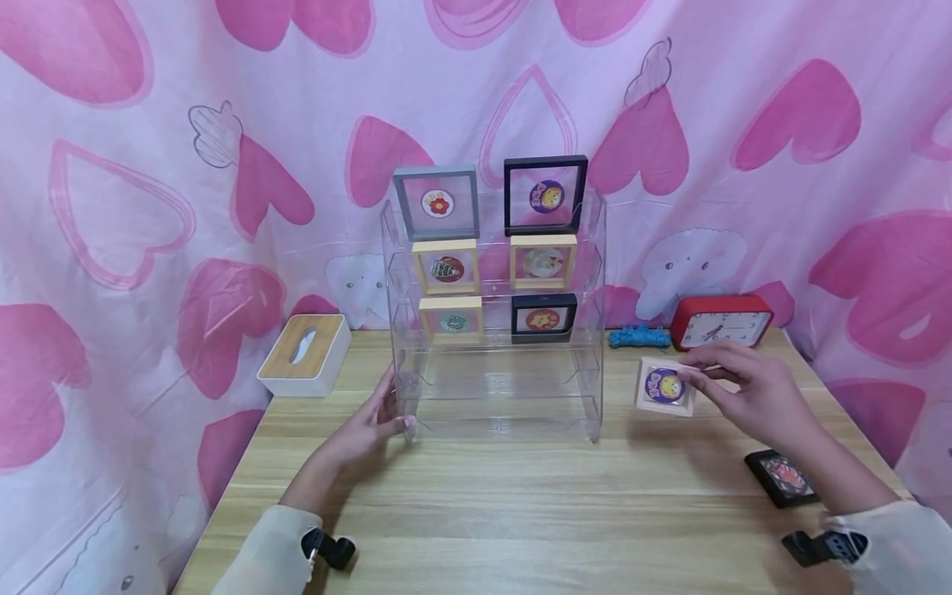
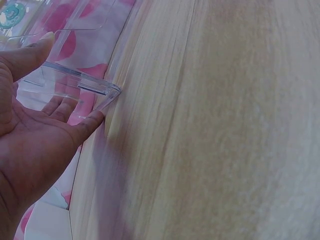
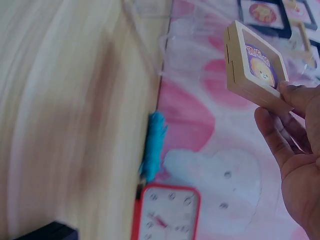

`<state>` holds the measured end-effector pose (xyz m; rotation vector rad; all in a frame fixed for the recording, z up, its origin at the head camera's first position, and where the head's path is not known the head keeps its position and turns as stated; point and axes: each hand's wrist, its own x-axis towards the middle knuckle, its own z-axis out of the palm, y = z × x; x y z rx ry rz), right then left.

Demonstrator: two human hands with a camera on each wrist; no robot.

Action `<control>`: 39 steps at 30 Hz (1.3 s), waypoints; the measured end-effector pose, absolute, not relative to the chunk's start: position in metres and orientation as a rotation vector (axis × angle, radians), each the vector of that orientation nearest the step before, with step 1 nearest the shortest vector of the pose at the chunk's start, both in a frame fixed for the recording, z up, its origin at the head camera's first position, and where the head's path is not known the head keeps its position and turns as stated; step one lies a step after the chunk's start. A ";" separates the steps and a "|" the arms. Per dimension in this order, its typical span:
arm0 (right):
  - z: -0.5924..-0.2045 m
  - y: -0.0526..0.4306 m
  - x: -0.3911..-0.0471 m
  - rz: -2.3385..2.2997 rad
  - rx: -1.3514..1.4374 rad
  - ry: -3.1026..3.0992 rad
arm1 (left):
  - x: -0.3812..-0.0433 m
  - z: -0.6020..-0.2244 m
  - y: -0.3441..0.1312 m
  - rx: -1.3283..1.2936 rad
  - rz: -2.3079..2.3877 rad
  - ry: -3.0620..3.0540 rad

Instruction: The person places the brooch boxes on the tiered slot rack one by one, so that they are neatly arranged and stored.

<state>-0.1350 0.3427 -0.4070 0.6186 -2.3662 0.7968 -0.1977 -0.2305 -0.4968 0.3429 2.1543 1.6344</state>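
Observation:
A clear acrylic display rack (image 1: 497, 382) with stepped tiers stands on the table. My left hand (image 1: 366, 426) holds its lower left side, thumb at the front edge; in the left wrist view the fingers lie partly behind the clear panel (image 2: 82, 80). My right hand (image 1: 759, 392) pinches a small pale-wood display frame (image 1: 641, 397) by its edge, right of the rack and above the table. Inside that frame is a round purple badge (image 3: 262, 70) with a yellow character. Two-abreast frames fill the upper three tiers, among them a grey frame (image 1: 402, 202) and a black frame (image 1: 509, 198).
Below my right forearm lies a black frame (image 1: 769, 487) with a red picture. A red clock (image 1: 678, 318) and a blue cord bundle (image 1: 640, 337) sit at the back right. At the back left stands a white tissue box (image 1: 297, 385) with a wooden lid. A pink heart-print curtain (image 1: 312, 99) hangs behind.

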 end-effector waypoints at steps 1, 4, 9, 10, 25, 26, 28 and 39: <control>-0.404 0.339 -0.135 0.795 0.629 -2.358 | -0.198 -0.496 -0.230 0.346 1.634 2.155; -0.397 0.327 -0.136 0.803 0.660 -2.349 | -0.198 -0.495 -0.231 0.345 1.623 2.163; -0.388 0.310 -0.141 0.818 0.713 -2.334 | -0.198 -0.495 -0.231 0.336 1.624 2.153; -0.386 0.306 -0.142 0.828 0.721 -2.333 | -0.198 -0.495 -0.231 0.341 1.625 2.152; -0.384 0.240 -0.164 0.967 0.808 -2.347 | -0.198 -0.496 -0.231 0.333 1.619 2.163; -0.384 0.234 -0.166 0.979 0.820 -2.346 | -0.198 -0.496 -0.231 0.340 1.616 2.166; -0.385 0.223 -0.170 0.999 0.835 -2.349 | -0.198 -0.496 -0.231 0.332 1.618 2.164; -0.391 0.155 -0.188 1.109 0.923 -2.324 | -0.198 -0.497 -0.231 0.338 1.623 2.166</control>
